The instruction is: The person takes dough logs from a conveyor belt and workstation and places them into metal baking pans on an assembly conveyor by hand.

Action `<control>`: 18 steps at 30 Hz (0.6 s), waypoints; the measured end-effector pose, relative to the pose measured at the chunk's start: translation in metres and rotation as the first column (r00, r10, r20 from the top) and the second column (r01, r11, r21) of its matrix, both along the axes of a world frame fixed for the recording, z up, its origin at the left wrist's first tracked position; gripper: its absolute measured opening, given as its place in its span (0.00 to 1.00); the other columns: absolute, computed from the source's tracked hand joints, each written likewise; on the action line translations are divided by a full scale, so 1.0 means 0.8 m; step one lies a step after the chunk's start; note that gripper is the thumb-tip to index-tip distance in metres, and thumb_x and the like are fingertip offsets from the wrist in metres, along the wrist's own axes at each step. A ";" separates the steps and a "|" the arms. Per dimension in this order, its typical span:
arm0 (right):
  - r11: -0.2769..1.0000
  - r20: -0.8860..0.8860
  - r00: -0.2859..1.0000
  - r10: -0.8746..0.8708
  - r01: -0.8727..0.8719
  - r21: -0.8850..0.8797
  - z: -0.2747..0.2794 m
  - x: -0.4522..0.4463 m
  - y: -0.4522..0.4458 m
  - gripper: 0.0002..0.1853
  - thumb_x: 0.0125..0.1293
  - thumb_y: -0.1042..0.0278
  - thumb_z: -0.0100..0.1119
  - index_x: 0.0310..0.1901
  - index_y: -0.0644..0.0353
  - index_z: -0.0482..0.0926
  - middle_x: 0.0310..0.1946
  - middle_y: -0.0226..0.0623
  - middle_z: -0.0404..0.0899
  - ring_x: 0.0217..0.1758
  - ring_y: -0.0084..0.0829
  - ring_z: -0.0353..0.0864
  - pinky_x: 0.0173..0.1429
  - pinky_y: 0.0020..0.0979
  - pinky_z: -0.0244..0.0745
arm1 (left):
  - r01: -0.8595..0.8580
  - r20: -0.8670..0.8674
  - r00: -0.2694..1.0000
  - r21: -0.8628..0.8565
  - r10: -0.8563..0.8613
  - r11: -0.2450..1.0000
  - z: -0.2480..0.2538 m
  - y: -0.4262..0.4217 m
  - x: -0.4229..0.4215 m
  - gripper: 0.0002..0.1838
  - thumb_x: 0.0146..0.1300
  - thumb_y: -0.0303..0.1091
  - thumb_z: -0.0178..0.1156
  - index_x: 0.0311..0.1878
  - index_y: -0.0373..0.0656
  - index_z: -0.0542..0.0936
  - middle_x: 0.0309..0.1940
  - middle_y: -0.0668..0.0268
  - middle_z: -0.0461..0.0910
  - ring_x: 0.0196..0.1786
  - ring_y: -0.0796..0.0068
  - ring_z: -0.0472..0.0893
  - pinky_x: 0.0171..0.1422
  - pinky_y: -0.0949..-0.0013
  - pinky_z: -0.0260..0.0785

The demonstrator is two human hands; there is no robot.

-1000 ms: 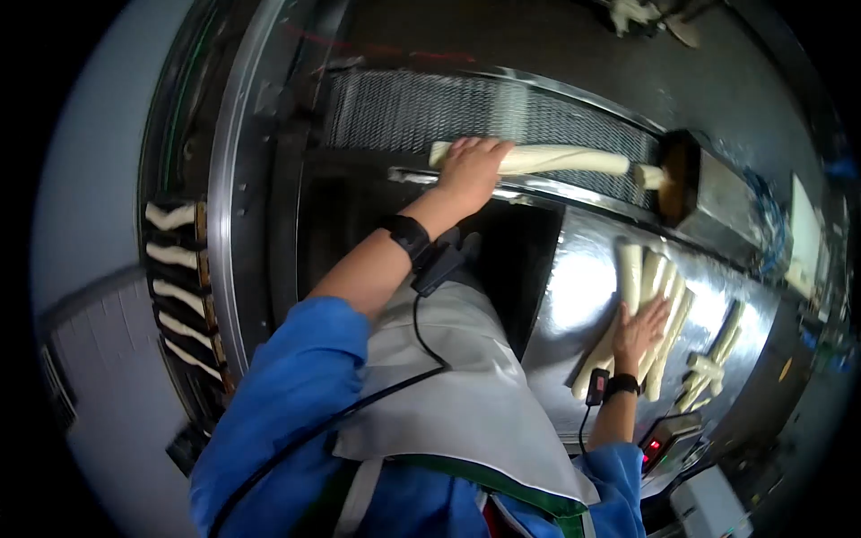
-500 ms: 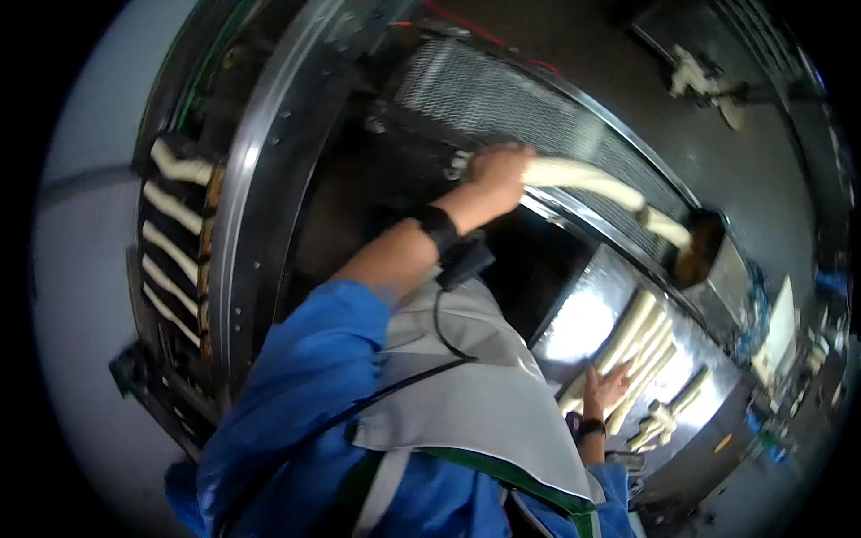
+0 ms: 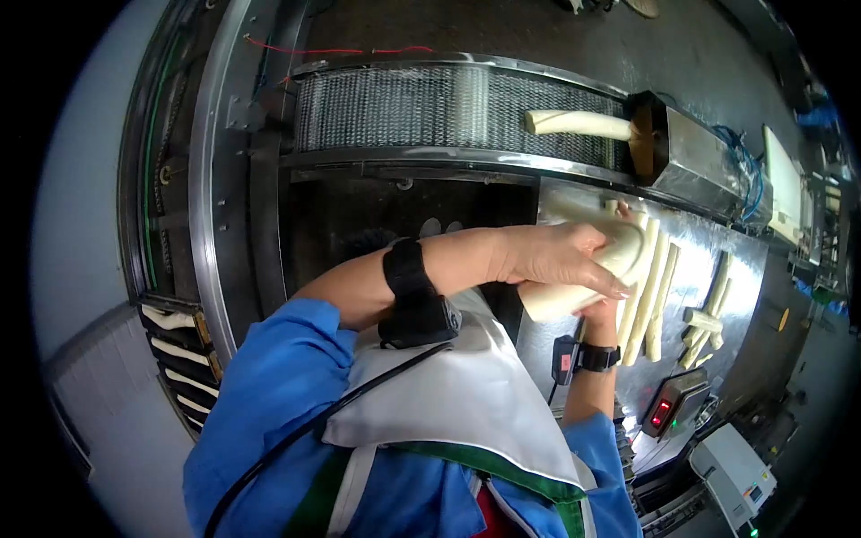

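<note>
My left hand is wrapped over a thick, pale dough roll that looks bent or doubled, its far part blurred. Under and behind that roll is my right hand. Most of its fingers are hidden by the dough, and it appears to grip the same roll from below. Both hands are above the left side of a shiny metal table. Several long dough strips lie side by side just to their right. Shorter dough pieces are crossed in a small heap farther right.
Beyond the table runs a mesh conveyor with a metal rail. A dough roll lies on it at the mouth of a metal housing. Dough-filled moulds stand at left. A red-lit display is near my right arm.
My left hand has come from the conveyor to the table with dough in it. My right hand has gone from lying on the strips to beneath that roll. The view has turned.
</note>
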State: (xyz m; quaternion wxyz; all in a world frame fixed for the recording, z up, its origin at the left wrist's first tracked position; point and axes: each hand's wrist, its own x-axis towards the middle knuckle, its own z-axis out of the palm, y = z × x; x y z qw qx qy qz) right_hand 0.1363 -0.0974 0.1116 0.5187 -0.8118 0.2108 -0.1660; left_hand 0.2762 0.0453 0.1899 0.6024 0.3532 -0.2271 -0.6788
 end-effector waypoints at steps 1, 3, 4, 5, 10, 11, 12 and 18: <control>0.978 -0.012 0.995 -0.096 0.096 0.185 -0.004 -0.010 -0.008 0.31 0.56 0.62 0.65 0.58 0.65 0.65 0.55 0.44 0.69 0.57 0.38 0.68 0.60 0.37 0.66 | 0.027 -0.199 0.980 0.003 -0.026 1.000 0.001 0.001 0.002 0.28 0.60 0.47 0.61 0.52 0.31 0.70 0.41 0.56 0.78 0.40 0.70 0.80 0.44 0.70 0.75; 0.965 -0.161 0.978 -0.134 0.165 0.203 0.003 -0.024 -0.023 0.20 0.56 0.69 0.64 0.49 0.68 0.74 0.40 0.40 0.80 0.41 0.33 0.79 0.46 0.30 0.76 | -0.086 -0.354 0.930 0.044 0.096 0.995 -0.019 0.009 0.022 0.27 0.64 0.47 0.57 0.56 0.33 0.69 0.44 0.54 0.78 0.44 0.67 0.80 0.49 0.66 0.75; 0.996 -0.214 0.974 -0.075 0.085 0.037 0.017 -0.021 -0.023 0.18 0.55 0.71 0.65 0.46 0.69 0.75 0.34 0.39 0.81 0.35 0.32 0.80 0.41 0.29 0.76 | -0.222 -0.330 0.913 0.087 0.238 0.971 -0.040 0.017 0.038 0.27 0.65 0.46 0.55 0.58 0.35 0.68 0.46 0.52 0.77 0.46 0.64 0.80 0.52 0.63 0.75; 0.997 -0.417 0.907 -0.062 0.078 0.022 0.010 -0.039 -0.030 0.18 0.55 0.70 0.65 0.46 0.70 0.74 0.34 0.42 0.81 0.35 0.32 0.80 0.41 0.30 0.76 | -0.325 -0.214 0.912 0.142 0.350 0.935 -0.052 0.037 0.067 0.26 0.66 0.45 0.54 0.60 0.36 0.67 0.48 0.51 0.77 0.47 0.63 0.80 0.53 0.63 0.74; 0.865 -0.774 0.565 -0.285 -0.197 -0.462 -0.048 -0.125 -0.012 0.30 0.55 0.62 0.65 0.55 0.67 0.65 0.35 0.56 0.79 0.37 0.51 0.80 0.42 0.44 0.74 | -0.787 0.621 0.532 0.112 0.575 0.607 -0.082 0.201 0.215 0.26 0.65 0.40 0.55 0.64 0.40 0.67 0.54 0.61 0.76 0.54 0.73 0.76 0.62 0.68 0.64; 0.858 -0.752 0.565 -0.338 -0.143 -0.493 -0.055 -0.133 -0.002 0.35 0.55 0.65 0.64 0.61 0.65 0.59 0.47 0.57 0.74 0.46 0.52 0.76 0.50 0.45 0.71 | -0.836 0.718 0.443 0.115 0.537 0.536 -0.077 0.231 0.237 0.25 0.65 0.40 0.56 0.63 0.41 0.68 0.53 0.62 0.77 0.54 0.75 0.76 0.61 0.70 0.64; 0.861 -0.759 0.554 -0.343 -0.138 -0.490 -0.054 -0.132 0.010 0.35 0.55 0.65 0.64 0.61 0.65 0.59 0.47 0.57 0.74 0.46 0.52 0.76 0.50 0.45 0.71 | -0.877 0.801 0.359 0.113 0.479 0.468 -0.070 0.258 0.260 0.24 0.65 0.41 0.56 0.61 0.42 0.70 0.53 0.64 0.77 0.54 0.77 0.76 0.61 0.72 0.64; 0.644 -0.592 0.670 -0.448 -0.217 -0.733 -0.063 -0.077 0.089 0.38 0.54 0.74 0.62 0.67 0.55 0.56 0.65 0.52 0.55 0.68 0.54 0.55 0.68 0.50 0.57 | -0.950 0.862 0.184 0.032 0.472 0.311 -0.076 0.385 0.379 0.23 0.65 0.38 0.57 0.62 0.41 0.70 0.53 0.62 0.77 0.56 0.76 0.75 0.61 0.73 0.65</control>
